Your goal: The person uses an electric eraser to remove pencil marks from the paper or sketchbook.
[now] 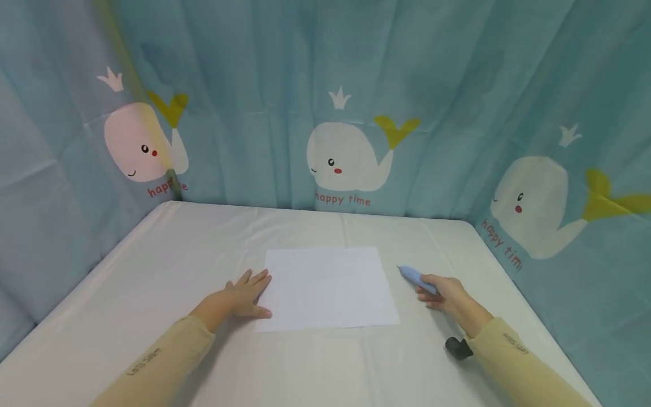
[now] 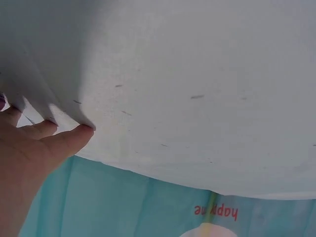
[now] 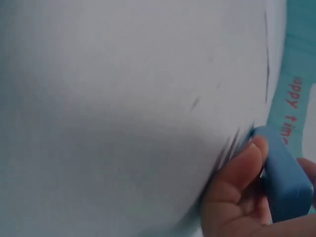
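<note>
A blank white sheet of paper [image 1: 328, 291] lies flat on the white-covered table. My left hand [image 1: 246, 294] rests at its left edge with fingers spread, the fingertips and thumb on the paper. In the left wrist view, the fingers [image 2: 69, 140] of this hand stretch out straight over the white surface. To the right of the sheet, my right hand [image 1: 442, 291] holds a chunky light-blue pen-shaped tool [image 1: 411, 274], its tapered end with a thin dark tip towards the paper. The right wrist view shows the tool's thick blue body [image 3: 286, 177] pinched between thumb and fingers; its exact kind cannot be told.
A small black object [image 1: 459, 348] sits beside the right sleeve, partly hidden by it. The white tablecloth [image 1: 203, 232] has faint creases and dark specks. A blue-green curtain [image 1: 239, 113] with whale prints hangs behind and along both sides of the table.
</note>
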A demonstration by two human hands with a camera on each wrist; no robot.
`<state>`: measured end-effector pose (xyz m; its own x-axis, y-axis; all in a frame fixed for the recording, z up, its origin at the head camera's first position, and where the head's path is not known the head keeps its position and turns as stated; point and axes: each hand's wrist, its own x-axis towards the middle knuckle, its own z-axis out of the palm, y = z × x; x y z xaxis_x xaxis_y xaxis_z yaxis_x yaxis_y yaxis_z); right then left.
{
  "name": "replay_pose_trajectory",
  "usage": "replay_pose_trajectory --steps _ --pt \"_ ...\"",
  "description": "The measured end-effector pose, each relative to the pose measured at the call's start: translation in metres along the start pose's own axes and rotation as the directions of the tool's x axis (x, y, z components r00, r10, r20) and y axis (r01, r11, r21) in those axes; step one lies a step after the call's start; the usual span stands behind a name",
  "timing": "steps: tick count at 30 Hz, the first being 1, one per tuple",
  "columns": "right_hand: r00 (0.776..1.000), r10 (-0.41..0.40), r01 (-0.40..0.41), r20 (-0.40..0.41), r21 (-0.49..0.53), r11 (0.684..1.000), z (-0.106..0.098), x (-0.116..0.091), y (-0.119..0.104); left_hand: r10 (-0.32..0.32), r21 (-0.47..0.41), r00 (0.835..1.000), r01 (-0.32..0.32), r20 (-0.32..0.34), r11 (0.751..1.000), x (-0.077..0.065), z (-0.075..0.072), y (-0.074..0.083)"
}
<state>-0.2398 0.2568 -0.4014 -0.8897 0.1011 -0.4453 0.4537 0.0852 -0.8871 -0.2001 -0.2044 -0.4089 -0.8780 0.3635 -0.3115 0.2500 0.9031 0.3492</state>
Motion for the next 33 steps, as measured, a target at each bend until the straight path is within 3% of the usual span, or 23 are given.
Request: replay_pose_trajectory --steps 2,5,8,12,16,25,27,28,30,33 --pt "0.999 0.002 -0.008 -0.032 -0.176 0.984 -0.001 -0.001 0.002 0.0 0.006 1.0 0.0 0.005 1.0 -0.002 0.002 -0.001" --pt "0.999 -0.034 0.019 -0.032 -0.386 0.922 -0.001 -0.003 0.003 0.005 -0.002 1.0 -0.005 0.003 1.0 -0.006 0.005 0.0" --pt "0.993 -0.113 0.113 0.031 -0.495 0.862 0.001 -0.005 0.005 0.014 -0.019 1.0 -0.015 -0.018 1.0 -0.01 0.007 0.001" --pt "0.972 -0.226 0.219 0.058 -0.567 0.795 0.007 -0.008 0.009 0.024 -0.033 0.999 -0.025 -0.041 0.999 -0.014 0.008 0.001" --pt "0.962 -0.263 0.254 0.075 -0.601 0.758 0.014 -0.009 0.011 0.025 -0.052 0.998 -0.028 -0.06 0.998 -0.017 0.008 0.001" --pt "0.97 -0.229 0.233 0.087 -0.614 0.754 0.013 -0.012 0.005 0.033 -0.059 0.997 -0.037 -0.063 0.998 -0.023 0.005 0.003" --pt "0.969 -0.233 0.235 0.087 -0.629 0.741 0.012 -0.015 -0.001 0.037 -0.089 0.997 -0.042 -0.061 0.995 -0.025 0.004 0.001" --pt "0.965 -0.247 0.246 0.092 -0.647 0.722 0.012 -0.016 -0.005 0.038 -0.095 0.997 -0.045 -0.072 0.994 -0.026 0.003 0.0" --pt "0.948 -0.298 0.291 0.116 -0.699 0.653 0.012 -0.02 -0.015 0.049 -0.079 0.991 -0.059 -0.127 0.995 -0.028 -0.001 -0.003" --pt "0.903 -0.398 0.363 0.162 -0.784 0.503 0.01 -0.024 -0.035 0.043 -0.018 0.965 -0.05 -0.259 0.999 -0.029 -0.017 -0.006"
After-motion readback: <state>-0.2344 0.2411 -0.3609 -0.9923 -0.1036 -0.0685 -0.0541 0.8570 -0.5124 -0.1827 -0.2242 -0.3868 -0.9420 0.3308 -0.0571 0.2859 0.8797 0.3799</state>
